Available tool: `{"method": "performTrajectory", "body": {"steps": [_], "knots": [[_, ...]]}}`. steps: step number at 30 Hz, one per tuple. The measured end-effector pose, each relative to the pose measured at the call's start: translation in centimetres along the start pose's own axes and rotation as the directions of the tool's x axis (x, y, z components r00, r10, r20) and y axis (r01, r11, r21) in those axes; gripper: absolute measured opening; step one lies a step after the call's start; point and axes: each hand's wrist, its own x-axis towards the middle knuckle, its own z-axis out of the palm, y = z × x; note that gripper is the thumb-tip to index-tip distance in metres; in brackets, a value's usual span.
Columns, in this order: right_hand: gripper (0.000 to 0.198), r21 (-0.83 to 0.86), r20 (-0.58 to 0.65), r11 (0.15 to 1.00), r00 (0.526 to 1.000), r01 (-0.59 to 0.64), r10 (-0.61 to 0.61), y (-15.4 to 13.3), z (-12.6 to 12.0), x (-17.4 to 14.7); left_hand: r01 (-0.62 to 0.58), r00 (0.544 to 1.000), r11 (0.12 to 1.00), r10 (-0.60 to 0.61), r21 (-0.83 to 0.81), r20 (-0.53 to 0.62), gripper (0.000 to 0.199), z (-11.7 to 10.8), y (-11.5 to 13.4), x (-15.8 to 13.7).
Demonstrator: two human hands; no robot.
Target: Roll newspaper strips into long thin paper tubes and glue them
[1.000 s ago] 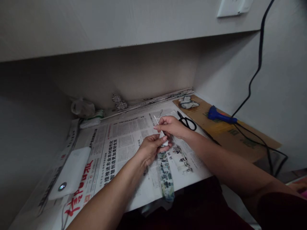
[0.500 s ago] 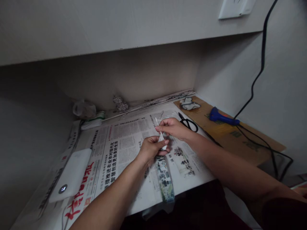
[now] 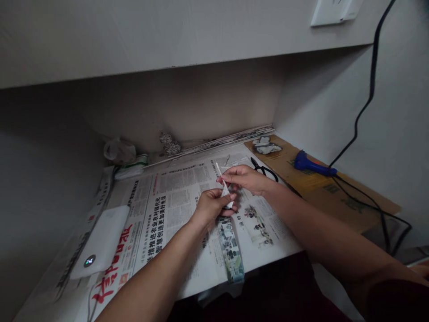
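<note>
A strip of printed newspaper (image 3: 231, 250) runs from my left hand down to the table's front edge. Its upper end is folded or rolled into a narrow white cone (image 3: 227, 193), pinched between the thumb and fingers of my left hand (image 3: 211, 208). Out of the cone rises a thin white rod (image 3: 219, 171); whether this is rolled paper or a separate stick I cannot tell. My right hand (image 3: 246, 178), just above and to the right, pinches the rod with its fingertips. Behind my right hand lie black-handled scissors (image 3: 268, 171), partly covered.
Newspaper sheets (image 3: 174, 205) cover the table. A white power bank (image 3: 102, 241) lies at left. Along the back are thin paper sticks (image 3: 231, 138), a plastic bag (image 3: 119, 151) and a twisted bundle (image 3: 170, 143). Right, a blue glue gun (image 3: 313, 164) with black cord rests on cardboard (image 3: 348, 203).
Both hands keep their pinch on the paper and rod, with only a slight shift of the right fingers. The whole view has moved a little.
</note>
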Motion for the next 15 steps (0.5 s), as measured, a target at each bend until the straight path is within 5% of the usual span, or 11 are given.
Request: {"method": "performTrajectory", "body": {"steps": [6, 15], "knots": [[0.033, -0.045, 0.145, 0.996, 0.985, -0.082, 0.088, 0.09, -0.15, -0.35, -0.003, 1.000, 1.000, 0.003, -0.003, -0.002, 0.029, -0.06, 0.16, 0.01], [0.029, 0.107, 0.032, 0.988, 0.994, -0.109, 0.106, 0.54, 0.08, 0.18, -0.044, 0.999, 0.998, 0.044, 0.039, 0.004, 0.034, -0.11, -0.22, 0.13]]}}
